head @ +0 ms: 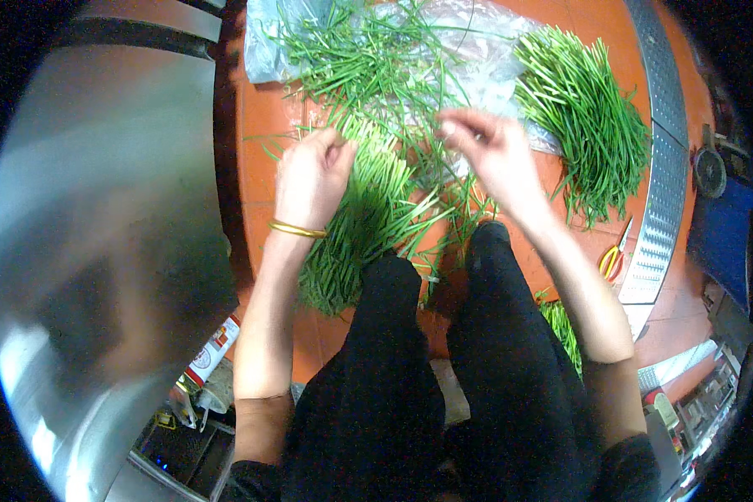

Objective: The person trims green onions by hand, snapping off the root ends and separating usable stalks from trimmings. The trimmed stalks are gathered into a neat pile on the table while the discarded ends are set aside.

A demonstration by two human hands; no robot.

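Note:
My left hand [317, 169], with a gold bangle at the wrist, has its thumb and fingertips close together above the pale stem ends of a bundle of long green chives [367, 207] on the orange tile floor. Whether a thin stem lies between those fingertips cannot be told. My right hand [486, 144] is curled, its fingertips near loose green stalks [436, 154]; whether it holds one is unclear. Beyond both hands a loose heap of green stalks [376, 56] lies on a clear plastic sheet [483, 50]. A neat bundle of chives [583, 119] lies to the right.
Scissors with yellow and red handles [611, 262] lie at the right beside a perforated metal floor grate [656, 232]. A shiny metal surface [113, 188] fills the left. More green stalks [561, 332] lie beside my right leg. A printed package [213, 351] stands at lower left.

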